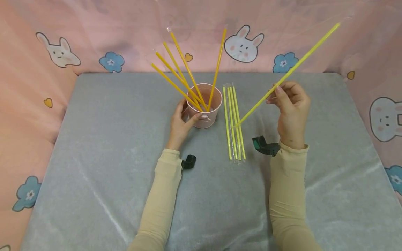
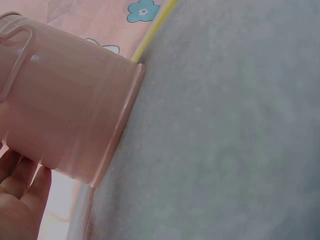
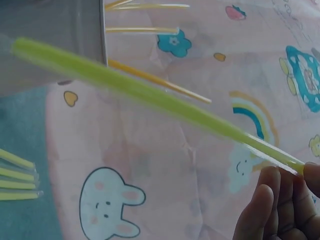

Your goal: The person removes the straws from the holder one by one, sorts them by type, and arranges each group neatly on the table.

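A small pink bucket (image 1: 205, 122) stands upright on the grey cloth, with several orange wrapped straws (image 1: 218, 62) leaning out of it. My left hand (image 1: 179, 129) grips its near left side, thumb at the front; the left wrist view shows fingers beside the bucket wall (image 2: 70, 100). In my right hand (image 1: 292, 109), thumb and fingers pinch a yellow-green straw (image 1: 309, 53) in a clear wrapper. It slants through the air, its lower end above several more yellow-green straws (image 1: 228, 122) lying side by side right of the bucket. The right wrist view shows the pinched straw (image 3: 150, 97) close up.
A grey cloth (image 1: 110, 146) covers the table. Behind it and at both sides hangs a pink curtain (image 1: 132, 28) printed with rabbits and blue flowers. Dark wrist cameras jut from the left sleeve (image 1: 161, 195) and the right sleeve (image 1: 287, 188).
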The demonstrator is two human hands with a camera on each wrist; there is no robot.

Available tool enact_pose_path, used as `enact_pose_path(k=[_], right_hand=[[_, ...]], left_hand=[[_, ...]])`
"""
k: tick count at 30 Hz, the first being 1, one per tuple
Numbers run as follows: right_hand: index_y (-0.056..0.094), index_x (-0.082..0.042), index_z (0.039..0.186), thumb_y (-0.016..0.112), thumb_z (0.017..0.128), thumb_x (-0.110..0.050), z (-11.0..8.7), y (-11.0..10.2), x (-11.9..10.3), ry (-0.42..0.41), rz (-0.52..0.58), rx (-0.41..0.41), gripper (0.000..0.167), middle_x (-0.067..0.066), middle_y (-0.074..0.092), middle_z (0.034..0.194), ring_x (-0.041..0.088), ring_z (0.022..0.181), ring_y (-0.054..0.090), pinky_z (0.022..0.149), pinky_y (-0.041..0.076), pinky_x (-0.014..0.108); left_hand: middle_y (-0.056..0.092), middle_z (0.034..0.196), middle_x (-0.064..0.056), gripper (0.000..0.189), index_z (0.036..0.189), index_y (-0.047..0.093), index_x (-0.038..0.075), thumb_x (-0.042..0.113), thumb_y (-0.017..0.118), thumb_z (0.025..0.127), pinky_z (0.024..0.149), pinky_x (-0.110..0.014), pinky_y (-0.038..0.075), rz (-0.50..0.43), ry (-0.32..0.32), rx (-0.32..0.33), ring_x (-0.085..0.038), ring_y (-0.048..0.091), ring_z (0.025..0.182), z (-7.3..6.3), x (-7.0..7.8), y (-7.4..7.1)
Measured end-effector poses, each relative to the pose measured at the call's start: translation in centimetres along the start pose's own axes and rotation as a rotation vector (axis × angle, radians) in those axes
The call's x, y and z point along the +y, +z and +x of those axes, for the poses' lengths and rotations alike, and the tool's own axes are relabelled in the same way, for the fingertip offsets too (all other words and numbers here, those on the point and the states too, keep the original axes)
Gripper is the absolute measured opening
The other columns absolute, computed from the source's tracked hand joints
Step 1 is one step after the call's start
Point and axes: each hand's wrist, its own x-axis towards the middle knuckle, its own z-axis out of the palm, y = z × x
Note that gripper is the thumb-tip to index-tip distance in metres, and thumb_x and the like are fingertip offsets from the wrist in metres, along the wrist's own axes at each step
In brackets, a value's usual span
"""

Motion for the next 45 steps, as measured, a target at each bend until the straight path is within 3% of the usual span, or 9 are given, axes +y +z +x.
enact_pose_path(k=[10, 15, 20, 25, 29, 35, 45], right_hand=[[0.063, 0.008, 0.083, 0.062, 0.087, 0.004, 0.6, -1.3, 0.2, 0.13, -0.015, 0.006, 0.006, 0.013, 0.064, 0.076, 0.021, 0.065, 0.06, 0.059, 0.053, 0.026], [0.066, 0.008, 0.087, 0.064, 0.088, -0.001, 0.7, -2.2, 1.0, 0.201, -0.177, -0.119, 0.01, 0.009, 0.065, 0.076, 0.018, 0.066, 0.059, 0.062, 0.053, 0.025], [0.065, 0.007, 0.095, 0.061, 0.092, -0.007, 1.0, -3.3, 3.0, 0.374, -0.429, -0.29, 0.014, -0.001, 0.066, 0.076, 0.013, 0.066, 0.06, 0.063, 0.054, 0.022], [0.058, 0.015, 0.104, 0.058, 0.094, -0.009, 0.9, -4.1, 5.1, 0.481, -0.581, -0.407, 0.026, -0.007, 0.064, 0.075, 0.008, 0.066, 0.06, 0.063, 0.055, 0.023], [0.059, 0.015, 0.106, 0.057, 0.095, -0.011, 0.9, -4.2, 6.6, 0.527, -0.66, -0.456, 0.028, -0.003, 0.064, 0.075, 0.009, 0.065, 0.061, 0.061, 0.055, 0.024], [0.06, 0.013, 0.105, 0.058, 0.095, -0.014, 0.7, -4.2, 8.2, 0.618, -0.7, -0.47, 0.029, 0.003, 0.063, 0.075, 0.012, 0.063, 0.06, 0.06, 0.055, 0.024], [0.059, 0.015, 0.106, 0.057, 0.095, -0.013, 0.8, -4.5, 9.5, 0.654, -0.703, -0.524, 0.03, -0.001, 0.062, 0.072, 0.006, 0.062, 0.059, 0.057, 0.053, 0.019]], left_hand=[[0.044, 0.14, -0.013, 0.07, 0.143, 0.037, 0.002, 0.009, 0.073, 0.083, 0.106, -0.028, 0.035, 0.005, -0.004, 0.001, -0.021, 0.043, 0.127, 0.0, 0.0, -0.1], [0.044, 0.141, -0.013, 0.07, 0.143, 0.037, 0.001, 0.01, 0.073, 0.083, 0.106, -0.028, 0.035, 0.005, -0.003, 0.0, -0.021, 0.043, 0.127, 0.0, 0.0, -0.1], [0.042, 0.142, -0.017, 0.069, 0.143, 0.036, -0.001, 0.007, 0.071, 0.084, 0.107, -0.032, 0.034, -0.027, -0.033, -0.01, -0.025, 0.041, 0.129, -0.1, 0.2, -0.1], [0.042, 0.139, -0.026, 0.065, 0.139, 0.035, -0.01, 0.0, 0.069, 0.084, 0.108, -0.041, 0.033, -0.027, -0.03, -0.018, -0.034, 0.04, 0.129, -0.6, 2.5, -0.2], [0.041, 0.139, -0.025, 0.064, 0.139, 0.035, -0.011, -0.002, 0.068, 0.085, 0.108, -0.04, 0.033, -0.014, -0.039, -0.018, -0.033, 0.04, 0.129, -0.9, 3.5, -0.2], [0.041, 0.141, -0.024, 0.066, 0.141, 0.034, -0.009, 0.002, 0.068, 0.085, 0.108, -0.04, 0.034, 0.002, -0.039, -0.026, -0.033, 0.04, 0.129, -0.8, 3.7, -0.2], [0.04, 0.141, -0.024, 0.067, 0.141, 0.033, -0.01, 0.001, 0.068, 0.085, 0.108, -0.04, 0.034, -0.002, -0.031, -0.021, -0.032, 0.041, 0.128, -0.7, 3.7, -0.2]])
